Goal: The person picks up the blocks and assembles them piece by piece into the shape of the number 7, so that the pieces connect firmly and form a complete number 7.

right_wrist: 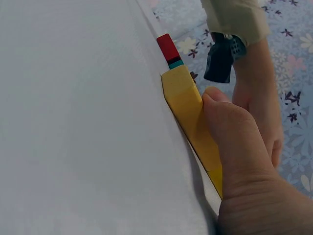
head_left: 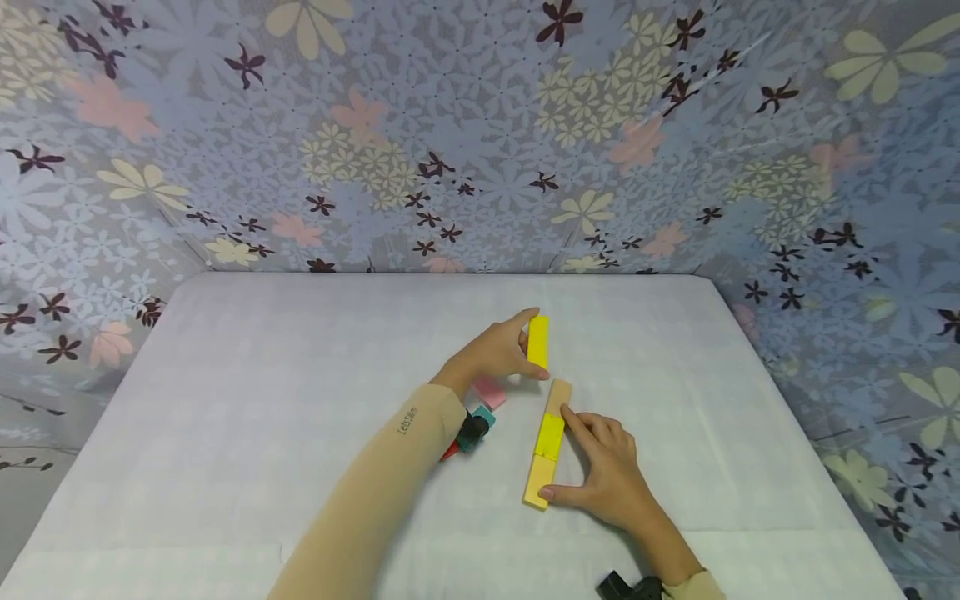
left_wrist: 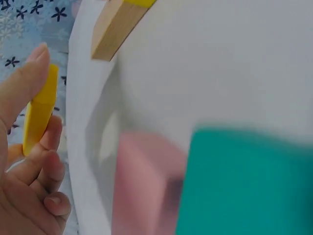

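From my seat, I have the yellow block [head_left: 537, 342] just beyond the far end of a row of blocks [head_left: 550, 436], with a small gap between them; I can't tell whether it touches the table [head_left: 225, 417]. My left hand [head_left: 498, 350] has it in its grip, pinched between the thumb on the near side and the fingers on the far side. The row runs near to far, leaning slightly right at its far end: pale yellow nearest, bright yellow in the middle, bare wood farthest. My right hand [head_left: 607, 467] lies along the row's right side with its grip spread, thumb touching the near section and index finger touching the row toward its far end. Left of the row, close to my left wrist, I see a pink block [head_left: 490, 392], then a teal block [head_left: 486, 414] a little nearer, and a red block [head_left: 450, 451] nearer still, partly hidden by the black wrist camera [head_left: 474, 429]. A beige sleeve [head_left: 375, 500] covers the left forearm. White cloth covers the table, and flowered wall covering [head_left: 480, 125] rises behind its far edge.
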### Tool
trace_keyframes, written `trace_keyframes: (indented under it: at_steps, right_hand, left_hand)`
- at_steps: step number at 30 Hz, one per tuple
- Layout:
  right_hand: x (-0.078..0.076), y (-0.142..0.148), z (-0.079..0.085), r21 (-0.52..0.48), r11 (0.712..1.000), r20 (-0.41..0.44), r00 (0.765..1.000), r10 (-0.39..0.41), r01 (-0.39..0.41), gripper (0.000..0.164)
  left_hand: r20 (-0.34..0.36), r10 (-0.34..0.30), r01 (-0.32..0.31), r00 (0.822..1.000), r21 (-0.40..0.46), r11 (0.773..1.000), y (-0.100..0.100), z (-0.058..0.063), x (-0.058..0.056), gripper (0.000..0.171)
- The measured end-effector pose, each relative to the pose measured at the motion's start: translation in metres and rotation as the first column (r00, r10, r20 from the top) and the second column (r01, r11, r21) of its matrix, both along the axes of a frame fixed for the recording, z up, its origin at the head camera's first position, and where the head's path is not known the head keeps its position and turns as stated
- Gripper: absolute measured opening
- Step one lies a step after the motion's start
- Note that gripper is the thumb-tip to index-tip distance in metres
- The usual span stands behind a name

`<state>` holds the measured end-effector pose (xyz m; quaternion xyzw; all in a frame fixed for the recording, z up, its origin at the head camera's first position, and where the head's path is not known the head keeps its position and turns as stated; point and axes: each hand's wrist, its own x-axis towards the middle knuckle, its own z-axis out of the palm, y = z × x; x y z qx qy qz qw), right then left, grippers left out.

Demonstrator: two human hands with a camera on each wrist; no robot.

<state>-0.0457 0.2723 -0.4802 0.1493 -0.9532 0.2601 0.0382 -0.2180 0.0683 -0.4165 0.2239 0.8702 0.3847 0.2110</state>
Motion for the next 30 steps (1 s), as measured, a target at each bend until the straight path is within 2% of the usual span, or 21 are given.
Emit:
trace_keyframes:
  at_steps: [8, 11, 16, 23, 30]
  right_hand:
    - [0.0, 0.002, -0.002, 0.002, 1.0, -0.01, 1.0, 0.002, -0.002, 0.116]
    - [0.0, 0.003, -0.005, 0.002, 1.0, -0.02, 1.0, 0.007, -0.007, 0.116]
    - [0.0, 0.002, -0.005, 0.0, 1.0, -0.025, 1.0, 0.007, -0.007, 0.117]
    - [0.0, 0.001, -0.002, 0.006, 1.0, -0.02, 1.0, 0.0, 0.0, 0.117]
    - [-0.001, 0.0, -0.002, 0.009, 1.0, -0.018, 1.0, 0.005, -0.005, 0.117]
  left_hand:
    - [-0.038, 0.078, -0.078, 0.996, -0.009, 0.997, 0.037, -0.013, 0.002, 0.109]
    - [-0.038, 0.069, -0.07, 0.997, -0.019, 0.997, 0.045, -0.02, 0.003, 0.107]
    - [-0.05, 0.057, -0.06, 0.997, -0.06, 0.996, 0.052, -0.024, 0.004, 0.104]
    - [-0.05, 0.005, -0.009, 0.999, -0.087, 0.996, 0.052, -0.025, 0.003, 0.097]
    - [-0.027, -0.049, 0.043, 0.998, -0.17, 0.985, 0.051, -0.024, 0.0, 0.094]
